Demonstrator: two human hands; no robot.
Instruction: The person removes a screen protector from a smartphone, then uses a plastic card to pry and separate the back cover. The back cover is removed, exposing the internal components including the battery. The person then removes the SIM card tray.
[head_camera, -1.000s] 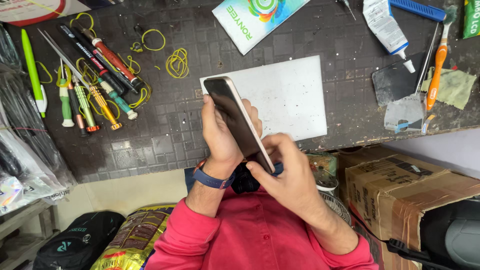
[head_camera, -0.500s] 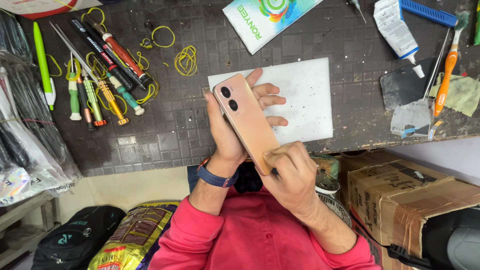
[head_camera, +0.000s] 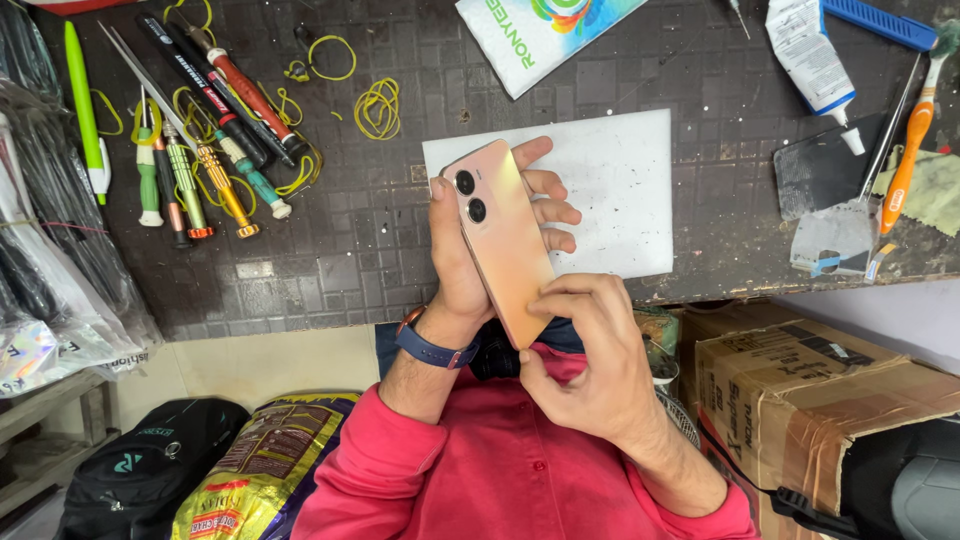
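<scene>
One phone (head_camera: 500, 240), two hands, one white mat (head_camera: 620, 190), one toothbrush (head_camera: 910, 150).

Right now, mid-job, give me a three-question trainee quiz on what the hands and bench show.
1. True or false: the rose-gold smartphone faces the camera with its back and two lenses.
2. Which hand wears the blue wristband? A left, B right.
3. Fill in: the right hand grips the phone's ____ end, the one nearest the person's body.

Under the phone lies a white rectangular mat; yellow rubber bands lie on the dark grid bench mat.

Key: 1 true. 2 A. 3 lower.
</scene>
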